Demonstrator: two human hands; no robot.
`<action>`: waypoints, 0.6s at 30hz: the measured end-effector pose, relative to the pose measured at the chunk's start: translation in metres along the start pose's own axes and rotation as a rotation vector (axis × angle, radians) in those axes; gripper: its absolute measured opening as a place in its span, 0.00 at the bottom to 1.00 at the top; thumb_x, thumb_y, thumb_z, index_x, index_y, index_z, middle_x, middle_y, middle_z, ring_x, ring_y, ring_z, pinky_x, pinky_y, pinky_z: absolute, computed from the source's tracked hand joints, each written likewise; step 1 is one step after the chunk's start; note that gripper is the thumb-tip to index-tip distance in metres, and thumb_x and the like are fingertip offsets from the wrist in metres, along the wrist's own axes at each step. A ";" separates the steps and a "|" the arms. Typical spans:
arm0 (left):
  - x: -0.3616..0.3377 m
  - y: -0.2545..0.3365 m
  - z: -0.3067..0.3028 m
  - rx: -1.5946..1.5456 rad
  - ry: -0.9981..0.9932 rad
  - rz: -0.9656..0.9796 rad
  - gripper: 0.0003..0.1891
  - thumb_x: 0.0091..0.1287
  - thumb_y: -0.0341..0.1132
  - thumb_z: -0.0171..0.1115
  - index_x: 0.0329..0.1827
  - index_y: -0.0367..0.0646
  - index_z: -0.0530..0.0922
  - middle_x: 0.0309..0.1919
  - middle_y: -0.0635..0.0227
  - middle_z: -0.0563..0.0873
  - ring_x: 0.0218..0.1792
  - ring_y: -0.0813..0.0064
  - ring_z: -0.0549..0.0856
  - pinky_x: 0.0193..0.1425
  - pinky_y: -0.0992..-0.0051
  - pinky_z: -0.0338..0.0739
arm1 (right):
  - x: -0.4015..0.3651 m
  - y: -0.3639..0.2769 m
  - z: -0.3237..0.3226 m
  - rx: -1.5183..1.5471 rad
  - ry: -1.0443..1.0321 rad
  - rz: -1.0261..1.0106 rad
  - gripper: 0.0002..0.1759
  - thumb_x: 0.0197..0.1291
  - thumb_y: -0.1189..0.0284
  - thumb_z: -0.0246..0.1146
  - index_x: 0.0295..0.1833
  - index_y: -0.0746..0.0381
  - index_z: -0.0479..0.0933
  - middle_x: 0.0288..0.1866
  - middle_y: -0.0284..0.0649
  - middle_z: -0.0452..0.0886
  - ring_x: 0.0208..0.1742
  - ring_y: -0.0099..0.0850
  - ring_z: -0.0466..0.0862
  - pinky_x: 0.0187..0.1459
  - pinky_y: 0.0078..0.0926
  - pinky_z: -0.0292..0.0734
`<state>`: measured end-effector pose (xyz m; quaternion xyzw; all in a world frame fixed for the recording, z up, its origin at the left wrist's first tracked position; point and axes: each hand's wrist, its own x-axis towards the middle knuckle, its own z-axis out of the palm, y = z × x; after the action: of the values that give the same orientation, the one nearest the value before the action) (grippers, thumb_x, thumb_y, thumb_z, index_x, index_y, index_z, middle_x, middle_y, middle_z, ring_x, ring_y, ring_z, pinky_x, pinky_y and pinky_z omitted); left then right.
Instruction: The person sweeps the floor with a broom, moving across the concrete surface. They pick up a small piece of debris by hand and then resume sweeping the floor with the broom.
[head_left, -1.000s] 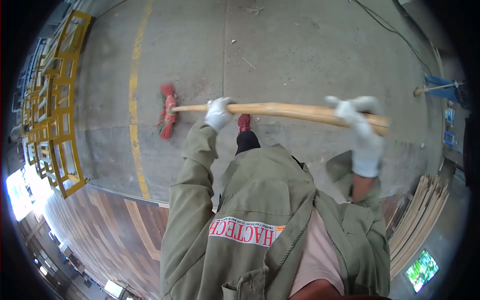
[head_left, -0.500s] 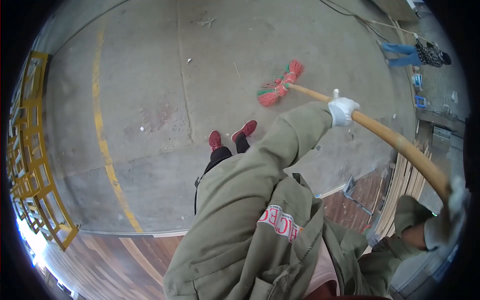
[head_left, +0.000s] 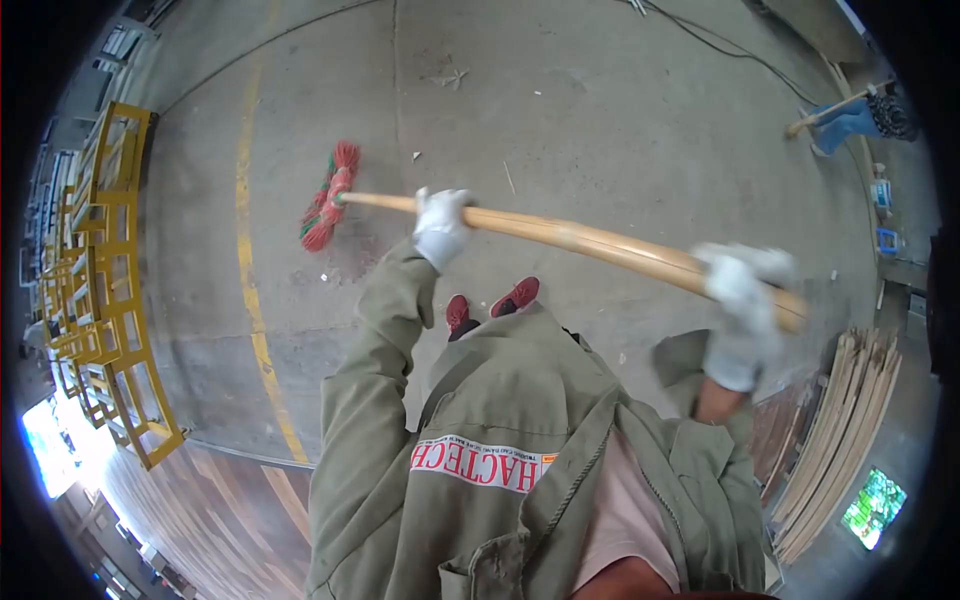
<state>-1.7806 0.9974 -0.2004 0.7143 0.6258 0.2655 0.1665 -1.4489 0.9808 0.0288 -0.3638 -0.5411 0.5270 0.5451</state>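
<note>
A broom with a thick pale wooden handle (head_left: 590,240) and a head of red and green bristles (head_left: 335,195) reaches across my view. Its head rests on the concrete floor to the left, beyond my feet. My left hand (head_left: 440,225), in a white glove, is wrapped round the handle's thinner part. Close to the thick end, my gloved right hand (head_left: 745,310) grips the handle too, somewhat blurred by motion.
Yellow metal frames (head_left: 130,280) stand at the left, near a yellow floor line (head_left: 245,220). Wooden strips (head_left: 835,440) are stacked at the lower right. Another person (head_left: 850,120) holds a long pole at the far upper right, near a dark cable (head_left: 730,45). Small litter dots the floor.
The broom head has swept from right of my feet to the left. Both hands moved left with the handle, still gripping it, and my view has shifted.
</note>
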 end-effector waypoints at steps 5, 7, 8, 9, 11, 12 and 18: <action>0.013 -0.035 0.041 0.115 -0.125 -0.256 0.09 0.48 0.33 0.61 0.34 0.51 0.80 0.28 0.64 0.81 0.37 0.62 0.79 0.48 0.62 0.63 | 0.036 0.037 0.011 0.141 -0.079 0.039 0.09 0.58 0.77 0.50 0.45 0.67 0.67 0.35 0.42 0.72 0.39 0.33 0.76 0.49 0.45 0.70; 0.029 -0.001 0.073 -0.010 -0.037 -0.105 0.09 0.48 0.33 0.61 0.34 0.51 0.80 0.29 0.64 0.82 0.39 0.61 0.80 0.47 0.61 0.64 | 0.038 0.019 -0.012 0.170 0.039 -0.031 0.08 0.57 0.78 0.51 0.43 0.66 0.68 0.32 0.39 0.73 0.35 0.30 0.75 0.46 0.39 0.73; 0.047 0.041 0.068 -0.095 -0.124 -0.093 0.09 0.49 0.31 0.59 0.34 0.51 0.80 0.30 0.64 0.82 0.40 0.61 0.80 0.46 0.60 0.64 | 0.035 -0.008 -0.023 0.127 0.140 -0.070 0.07 0.57 0.78 0.53 0.41 0.66 0.68 0.29 0.36 0.73 0.30 0.26 0.74 0.45 0.34 0.75; 0.061 0.065 0.084 -0.221 -0.160 -0.035 0.10 0.49 0.29 0.57 0.35 0.50 0.80 0.29 0.64 0.82 0.38 0.61 0.81 0.46 0.60 0.63 | 0.023 -0.023 -0.071 -0.649 0.232 -0.269 0.08 0.55 0.79 0.54 0.42 0.67 0.68 0.31 0.38 0.73 0.31 0.28 0.76 0.44 0.36 0.76; 0.091 0.136 0.096 -0.264 -0.296 0.046 0.10 0.47 0.32 0.58 0.33 0.50 0.81 0.26 0.65 0.83 0.33 0.64 0.82 0.40 0.66 0.66 | 0.016 -0.078 -0.104 -0.964 0.084 -0.496 0.09 0.53 0.81 0.56 0.41 0.71 0.68 0.37 0.47 0.74 0.37 0.35 0.78 0.44 0.39 0.76; 0.107 0.173 0.100 -0.248 -0.406 0.083 0.11 0.48 0.31 0.58 0.35 0.51 0.81 0.27 0.65 0.83 0.34 0.64 0.82 0.43 0.65 0.64 | 0.013 -0.105 -0.121 -1.101 0.029 -0.629 0.10 0.52 0.82 0.57 0.40 0.73 0.68 0.40 0.52 0.75 0.40 0.38 0.79 0.44 0.40 0.76; 0.148 0.316 0.162 -0.422 -0.646 0.404 0.13 0.48 0.35 0.61 0.39 0.51 0.79 0.31 0.64 0.83 0.40 0.64 0.82 0.55 0.64 0.60 | -0.048 -0.217 -0.157 -0.617 -0.020 -0.471 0.18 0.57 0.73 0.51 0.47 0.78 0.69 0.42 0.62 0.74 0.42 0.47 0.78 0.44 0.43 0.77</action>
<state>-1.4199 1.1071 -0.1255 0.8191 0.3210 0.1777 0.4410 -1.2500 0.9225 0.2054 -0.3714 -0.7482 0.2031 0.5109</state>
